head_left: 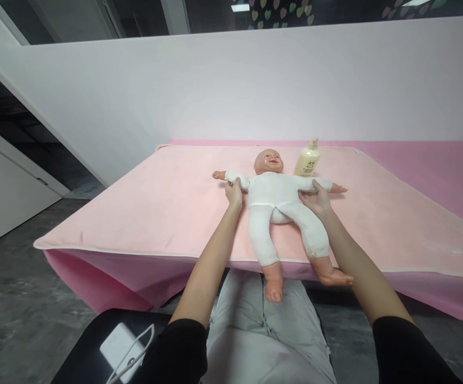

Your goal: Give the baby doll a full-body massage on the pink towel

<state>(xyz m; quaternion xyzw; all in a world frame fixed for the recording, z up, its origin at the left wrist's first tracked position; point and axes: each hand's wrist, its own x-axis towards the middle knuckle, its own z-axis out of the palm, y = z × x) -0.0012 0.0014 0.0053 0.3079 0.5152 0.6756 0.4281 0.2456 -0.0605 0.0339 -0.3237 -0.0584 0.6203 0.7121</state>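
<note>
A baby doll (pixel 275 189) with a white cloth body lies face up on the pink mat (pixel 199 213), its head toward the wall and its feet hanging past the near edge. Its arms are stretched out to both sides. My left hand (pixel 235 193) is closed around the doll's arm on the left, thumb on top. Around the arm on the right my right hand (pixel 315 198) is closed in the same way, its fingers partly under the sleeve. Just beyond that arm stands a pale yellow pump bottle (pixel 307 159), close to the doll's head.
A pink cloth (pixel 435 170) covers the table under the mat and hangs over its front. Behind it rises a white wall (pixel 295 85). At lower left, a white device (pixel 122 349) with a cable rests on a black seat (pixel 83 352).
</note>
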